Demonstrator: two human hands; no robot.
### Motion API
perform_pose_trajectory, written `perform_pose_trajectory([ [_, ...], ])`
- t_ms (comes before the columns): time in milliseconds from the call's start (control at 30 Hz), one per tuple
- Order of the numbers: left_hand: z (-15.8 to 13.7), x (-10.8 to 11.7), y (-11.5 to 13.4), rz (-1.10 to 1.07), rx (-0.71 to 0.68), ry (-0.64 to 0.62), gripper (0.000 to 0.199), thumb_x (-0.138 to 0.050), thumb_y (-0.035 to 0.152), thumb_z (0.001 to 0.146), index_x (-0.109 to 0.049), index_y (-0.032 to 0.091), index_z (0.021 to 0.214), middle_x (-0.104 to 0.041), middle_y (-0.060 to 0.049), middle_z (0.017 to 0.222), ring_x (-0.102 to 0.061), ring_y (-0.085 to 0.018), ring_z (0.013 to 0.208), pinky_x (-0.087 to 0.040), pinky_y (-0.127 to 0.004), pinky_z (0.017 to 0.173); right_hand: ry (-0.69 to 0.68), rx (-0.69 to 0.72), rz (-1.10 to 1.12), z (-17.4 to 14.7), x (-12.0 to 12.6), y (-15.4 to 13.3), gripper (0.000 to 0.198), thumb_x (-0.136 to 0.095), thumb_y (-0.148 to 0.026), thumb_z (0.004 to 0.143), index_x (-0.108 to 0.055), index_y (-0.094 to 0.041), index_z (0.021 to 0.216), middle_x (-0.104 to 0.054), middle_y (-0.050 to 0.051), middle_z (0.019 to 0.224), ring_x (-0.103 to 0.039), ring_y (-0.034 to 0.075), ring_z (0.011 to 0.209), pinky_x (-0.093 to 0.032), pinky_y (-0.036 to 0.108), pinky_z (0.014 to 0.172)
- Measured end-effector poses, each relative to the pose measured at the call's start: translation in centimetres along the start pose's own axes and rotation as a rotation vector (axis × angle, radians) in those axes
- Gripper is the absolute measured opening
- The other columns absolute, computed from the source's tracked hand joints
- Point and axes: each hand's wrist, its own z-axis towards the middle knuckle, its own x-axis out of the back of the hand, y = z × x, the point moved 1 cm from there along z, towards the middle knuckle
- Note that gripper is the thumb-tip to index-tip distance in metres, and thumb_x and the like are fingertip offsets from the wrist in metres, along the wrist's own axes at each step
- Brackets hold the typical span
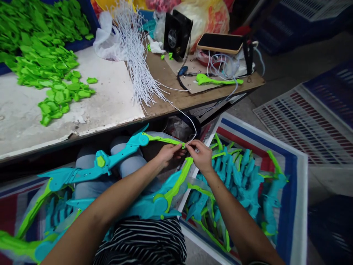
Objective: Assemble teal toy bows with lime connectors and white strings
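Note:
A turquoise toy bow [118, 157] with lime-green limbs lies across my lap. My left hand [171, 152] is closed on the tip of its green limb [165, 140]. My right hand [200, 155] pinches the end of a white cord [195, 127] at that same tip; whether the cord passes through it is hidden by the fingers. The cord loops up toward a bundle of white cords [134, 55] on the table. Nearer my body, a second turquoise and green toy bow [146, 206] rests under my left forearm.
A striped crate [296, 184] full of similar bows stands at my right. On the table [110, 92] are a pile of green parts [57, 92], a black fan [178, 35], a phone [220, 43] and a green piece [217, 80]. The table edge runs just beyond my lap.

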Motion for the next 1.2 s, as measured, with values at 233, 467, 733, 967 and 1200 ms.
perform_pose_trajectory([
  [233, 0.1, 0.2, -0.1, 0.024, -0.006, -0.038, 0.028, -0.075, 0.035, 0.074, -0.066, 0.009, 0.072, -0.065, -0.004, 0.066, -0.059, -0.010, 0.059, -0.043, -0.021, 0.059, 0.002, 0.089, -0.025, -0.1, -0.2, 0.4, 0.016, -0.055, -0.031, 0.087, -0.061, -0.023, 0.075, -0.068, 0.004, 0.080, -0.064, 0.018, 0.077, -0.052, 0.035, 0.073],
  [467, 0.4, 0.6, -0.5, 0.052, -0.039, -0.094, 0.018, -0.079, 0.019, 0.063, -0.067, 0.010, 0.073, -0.065, -0.003, 0.066, -0.058, -0.010, 0.060, -0.042, -0.024, 0.063, -0.116, 0.099, -0.033, 0.0, 0.1, 1.1, 0.017, -0.058, -0.035, 0.084, -0.063, -0.024, 0.073, -0.068, 0.006, 0.096, -0.061, 0.023, 0.096, -0.049, 0.044, 0.087],
  [733, -1.0, 1.0, 0.6, 0.836, -0.159, 0.061, 0.022, -0.060, 0.015, 0.072, -0.055, 0.015, 0.051, -0.050, 0.003, 0.049, -0.043, -0.010, 0.050, -0.033, -0.024, 0.056, -0.301, 0.047, -0.026, -0.1, -0.3, 2.5, 0.029, -0.060, -0.038, 0.081, -0.059, -0.023, 0.107, -0.068, 0.006, 0.096, -0.064, 0.021, 0.086, -0.053, 0.037, 0.080],
  [967, -13.9, 9.6, 8.0, 1.181, -0.211, 0.057, 0.014, -0.060, 0.024, 0.071, -0.061, 0.018, 0.058, -0.060, -0.001, 0.060, -0.051, -0.015, 0.062, -0.036, -0.024, 0.061, -0.300, 0.055, -0.125, 0.0, 0.2, 3.2, 0.074, -0.058, -0.038, 0.082, -0.024, -0.024, 0.147, -0.069, 0.004, 0.100, -0.063, 0.017, 0.071, -0.055, 0.034, 0.076],
  [1200, -30.5, 17.9, 11.6, 0.166, -0.527, 0.561, 0.025, -0.070, 0.034, 0.066, -0.052, 0.018, 0.059, -0.070, -0.008, 0.104, -0.058, -0.032, 0.104, -0.048, -0.040, 0.083, -0.373, 0.032, -0.207, 1.7, 0.8, 3.4, 0.079, -0.054, -0.043, 0.084, -0.015, -0.020, 0.150, -0.071, 0.005, 0.102, -0.064, 0.016, 0.067, -0.055, 0.030, 0.067],
])
